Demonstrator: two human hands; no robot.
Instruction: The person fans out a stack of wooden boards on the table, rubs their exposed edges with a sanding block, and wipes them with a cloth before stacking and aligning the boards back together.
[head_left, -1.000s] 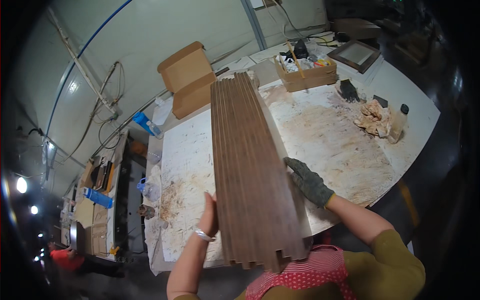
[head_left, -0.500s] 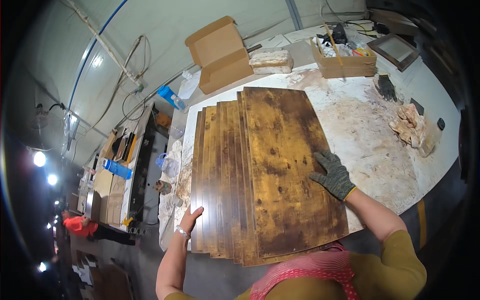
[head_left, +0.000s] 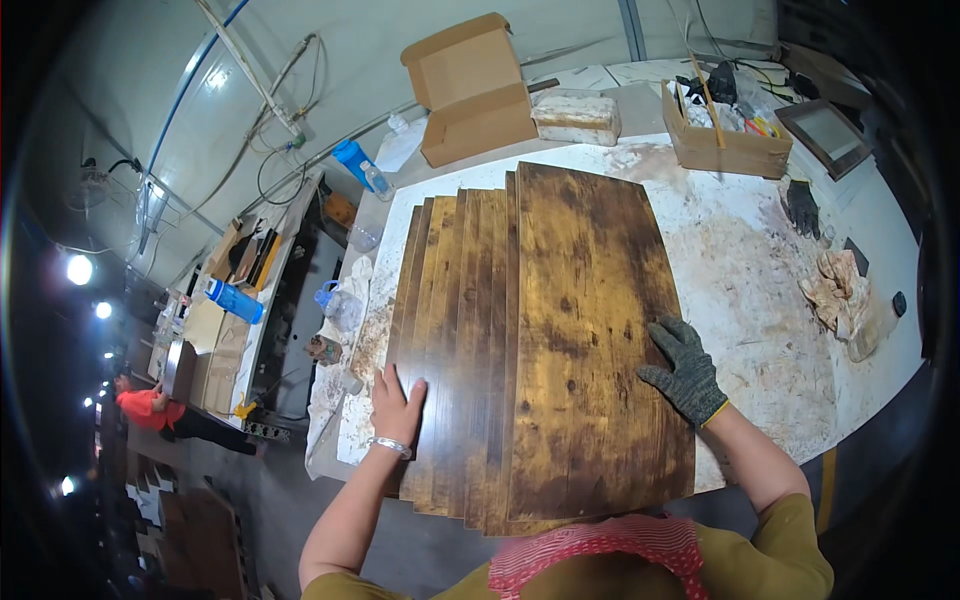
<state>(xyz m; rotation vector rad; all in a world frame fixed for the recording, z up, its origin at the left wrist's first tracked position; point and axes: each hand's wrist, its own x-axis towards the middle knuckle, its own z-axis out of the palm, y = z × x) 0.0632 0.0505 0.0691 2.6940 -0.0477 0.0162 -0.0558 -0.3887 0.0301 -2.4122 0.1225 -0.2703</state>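
A fanned stack of brown wood-grain boards (head_left: 440,350) lies on the white worktable, each board stepped to the left of the one above. The top board (head_left: 585,350) shows its whole mottled face. My left hand (head_left: 398,408), bare with a silver bracelet at the wrist, rests at the stack's left edge, thumb and fingers apart. On the right edge of the top board lies my right hand (head_left: 686,372) in a dark grey knit glove, its fingers stretched out and spread. Neither hand is closed round a board.
Behind the stack are an open cardboard box (head_left: 475,85), a wrapped block (head_left: 576,118) and a carton of odds and ends (head_left: 725,140). A dark glove (head_left: 802,208) and crumpled paper (head_left: 838,292) lie at right. Bottles stand along the left; a person in red (head_left: 150,408) is farther off.
My left hand has slid farther up the stack's left edge and its fingers have spread. My right hand stays on the top board's right edge. The whole view has shifted slightly.
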